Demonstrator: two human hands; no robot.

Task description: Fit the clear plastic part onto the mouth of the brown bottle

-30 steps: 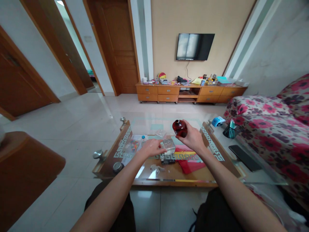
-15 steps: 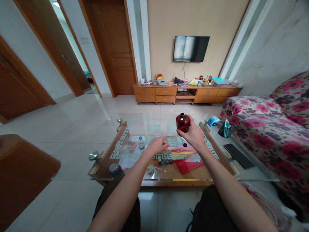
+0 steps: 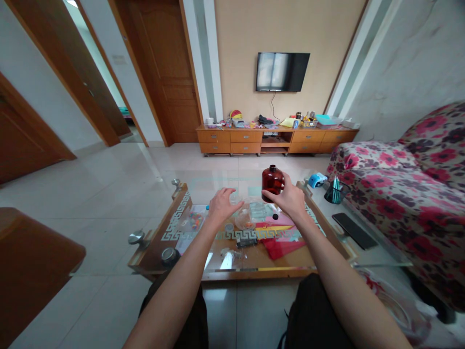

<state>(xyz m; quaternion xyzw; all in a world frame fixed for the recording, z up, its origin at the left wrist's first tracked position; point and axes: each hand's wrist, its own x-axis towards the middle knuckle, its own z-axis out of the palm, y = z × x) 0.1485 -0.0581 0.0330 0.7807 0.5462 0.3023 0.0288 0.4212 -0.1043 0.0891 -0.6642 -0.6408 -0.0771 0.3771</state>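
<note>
My right hand (image 3: pixel 290 195) is closed around a brown-red bottle (image 3: pixel 272 183), held upright above the glass table (image 3: pixel 225 261). The bottle's mouth is uncovered. To its left, my left hand (image 3: pixel 222 206) is raised with thumb and fingers apart, holding nothing. A small black cap (image 3: pixel 275 216) lies below the bottle. Beside my left hand are clear plastic items (image 3: pixel 243 219), and a bottle with a blue cap (image 3: pixel 207 207) is mostly hidden behind that hand.
Near the table's left corner stands a dark jar (image 3: pixel 170 256). On the right are a black phone (image 3: pixel 354 230), a pen holder (image 3: pixel 336 193) and a blue-white object (image 3: pixel 317 180). Colourful pieces (image 3: pixel 195 220) and red material (image 3: pixel 278 248) lie at the table's middle.
My left hand has moved up and left from the clear plastic items, and its fingers have spread. The bottle stays in my right hand, a little lower at its base. The view has shifted slightly.
</note>
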